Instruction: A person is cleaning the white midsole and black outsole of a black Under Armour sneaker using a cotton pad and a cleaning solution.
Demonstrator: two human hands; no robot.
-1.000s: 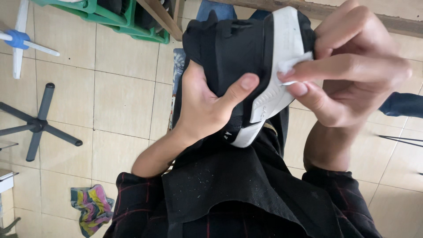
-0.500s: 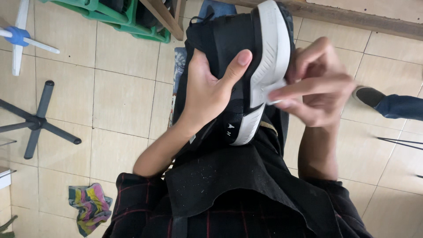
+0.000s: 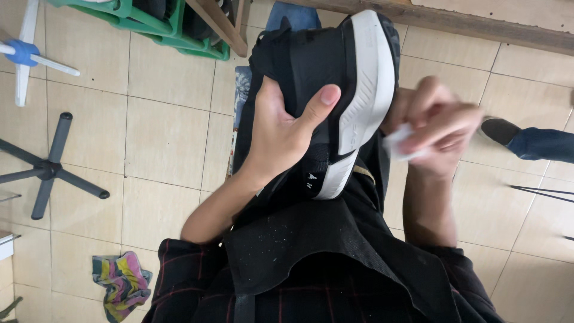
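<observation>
There are no boxes, bags, signs or screens here. The only mark like a label is a small white logo (image 3: 310, 179) on the black side of the shoe (image 3: 323, 78), low down near its white sole. A faint raised mark (image 3: 353, 128) sits on the white sole itself, too blurry to make out. Nothing on the floor (image 3: 161, 131) carries a tag or sticker that can be seen.
</observation>
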